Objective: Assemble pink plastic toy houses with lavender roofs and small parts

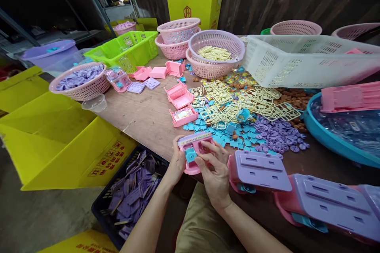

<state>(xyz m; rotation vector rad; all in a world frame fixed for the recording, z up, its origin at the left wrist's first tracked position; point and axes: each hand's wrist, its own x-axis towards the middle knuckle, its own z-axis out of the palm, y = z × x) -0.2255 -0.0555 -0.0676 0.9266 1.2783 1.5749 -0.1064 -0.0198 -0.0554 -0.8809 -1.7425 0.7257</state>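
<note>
Both hands hold a pink toy pet house [192,168] in front of me at the table's edge; a strip along its top reads "HAPPY PET HOUSE". My left hand [177,165] grips its left side. My right hand [215,170] has its fingers bent over the front and right side, partly hiding the inside. A light-blue piece [190,154] sits inside the house. Close by on the right stand more pink houses with purple tops [261,170]. Behind my hands lie loose blue pieces [237,132] and purple spiral pieces [277,136].
Cream part frames [221,112] and pink trays [182,114] lie mid-table. Baskets [218,41], a green crate [124,47] and a white crate [305,61] stand behind. At right is a blue basin [341,134]. Below left are a dark crate [102,213] and yellow cartons [65,142].
</note>
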